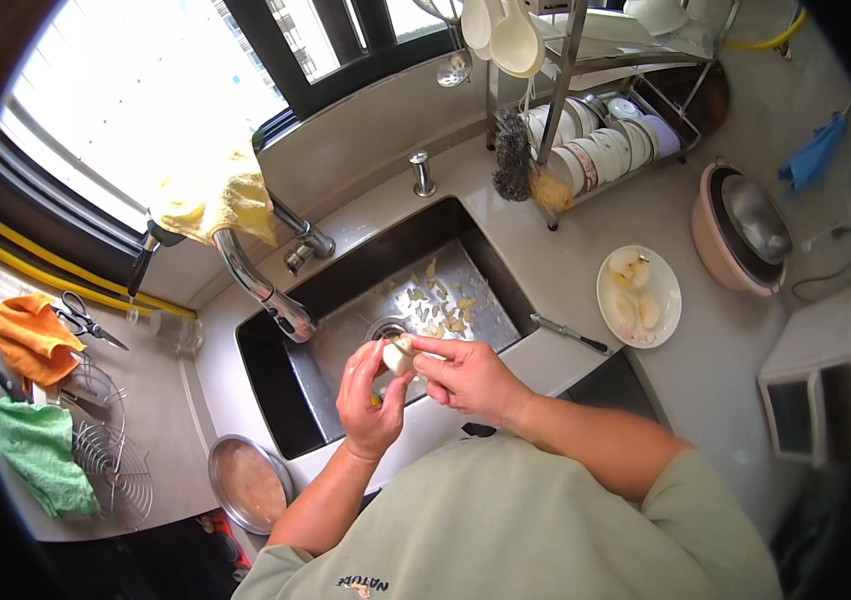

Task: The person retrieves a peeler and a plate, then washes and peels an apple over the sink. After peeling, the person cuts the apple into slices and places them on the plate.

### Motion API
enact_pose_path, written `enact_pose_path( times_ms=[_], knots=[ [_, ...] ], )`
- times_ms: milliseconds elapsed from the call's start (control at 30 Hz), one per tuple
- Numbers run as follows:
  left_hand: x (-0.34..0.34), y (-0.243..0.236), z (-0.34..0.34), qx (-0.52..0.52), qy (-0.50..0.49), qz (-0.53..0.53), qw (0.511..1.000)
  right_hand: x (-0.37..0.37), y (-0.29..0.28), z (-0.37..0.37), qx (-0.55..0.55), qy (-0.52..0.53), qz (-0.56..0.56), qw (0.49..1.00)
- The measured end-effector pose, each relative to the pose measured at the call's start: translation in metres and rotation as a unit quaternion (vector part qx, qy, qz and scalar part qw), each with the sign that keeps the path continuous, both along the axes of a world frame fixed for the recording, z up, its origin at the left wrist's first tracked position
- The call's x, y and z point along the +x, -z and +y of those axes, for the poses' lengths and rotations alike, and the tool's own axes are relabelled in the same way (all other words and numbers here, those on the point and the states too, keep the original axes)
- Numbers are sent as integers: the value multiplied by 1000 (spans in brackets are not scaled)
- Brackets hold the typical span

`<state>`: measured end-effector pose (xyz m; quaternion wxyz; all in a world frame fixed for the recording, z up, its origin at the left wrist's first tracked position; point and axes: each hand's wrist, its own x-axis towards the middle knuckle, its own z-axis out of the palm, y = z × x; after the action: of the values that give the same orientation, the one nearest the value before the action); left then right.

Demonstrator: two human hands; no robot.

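Note:
Over the near edge of the sink (490, 262), both my hands hold a small, pale, rounded piece of peeled fruit (398, 357). Its exact kind I cannot make out, since fingers cover much of it. My left hand (370, 405) has its fingers wrapped round it from the left. From the right, my right hand (470, 378) grips it between thumb and forefinger. Yellowish peel scraps (440, 308) lie scattered on the sink floor beyond my hands. A slim-bladed knife with a dark handle (570, 334) lies on the counter to the right of the sink.
A white plate (667, 305) with pale cut pieces stands at the right. Behind it are nested bowls (710, 235) and a dish rack (565, 68). The faucet (255, 285) arches over the sink's left side. A metal bowl of cloudy liquid (250, 484) sits at the lower left.

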<state>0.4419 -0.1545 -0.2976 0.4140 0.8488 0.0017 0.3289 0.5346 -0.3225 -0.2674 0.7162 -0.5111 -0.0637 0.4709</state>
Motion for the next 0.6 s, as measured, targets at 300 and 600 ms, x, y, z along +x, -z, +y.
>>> enact_pose_path(
  times_ms=[300,600],
  knots=[
    [-25,15,7,-471,95,108,870,46,41,-1,-291,37,-99,951],
    [-37,14,-6,-249,24,26,968,-29,-2,-5,-26,-60,-137,988]
  ],
)
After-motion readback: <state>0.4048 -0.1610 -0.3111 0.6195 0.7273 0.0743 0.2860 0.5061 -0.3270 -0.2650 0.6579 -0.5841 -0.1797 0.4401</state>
